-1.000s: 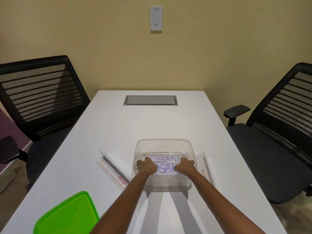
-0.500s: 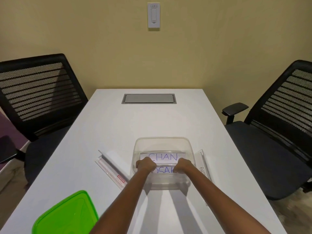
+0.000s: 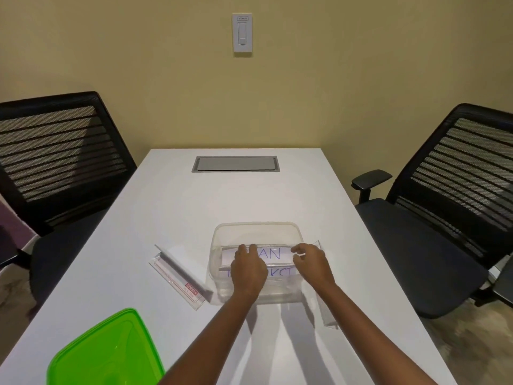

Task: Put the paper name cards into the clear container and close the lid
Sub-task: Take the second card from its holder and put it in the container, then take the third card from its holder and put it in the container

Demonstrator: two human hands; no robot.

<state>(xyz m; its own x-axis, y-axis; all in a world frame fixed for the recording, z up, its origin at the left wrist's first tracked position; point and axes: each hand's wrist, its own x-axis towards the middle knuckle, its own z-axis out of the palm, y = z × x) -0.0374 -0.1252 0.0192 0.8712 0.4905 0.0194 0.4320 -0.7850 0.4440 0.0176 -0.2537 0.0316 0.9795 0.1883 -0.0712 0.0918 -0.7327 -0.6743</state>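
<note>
While both hands work inside the clear container [image 3: 255, 232], which sits open near the middle of the white bench [image 3: 172, 218], two paper name cards lie within it: the far name card [image 3: 274, 254] with blue lettering, and a near name card [image 3: 280, 272] just in front of it. The left hand [image 3: 248, 268] rests knuckles-up over the cards with fingers curled down on the far one's left end; the right hand [image 3: 311, 262] pinches loosely at its right end, fingers partly closed, though whether either truly grips the paper I cannot tell. To do this step well, the cards should probably be pressed flat and squared against the walls, so nothing stands above the rim when the lid goes on. Just left of the container lies an acrylic card holder [image 3: 180, 276] with a red label, and another clear holder [image 3: 324, 309] sits at the right, partly behind the right forearm. The green lid [image 3: 105, 354] waits at the near left corner, well apart, so reaching it means crossing the left holder. Black mesh chairs flank the bench.
</note>
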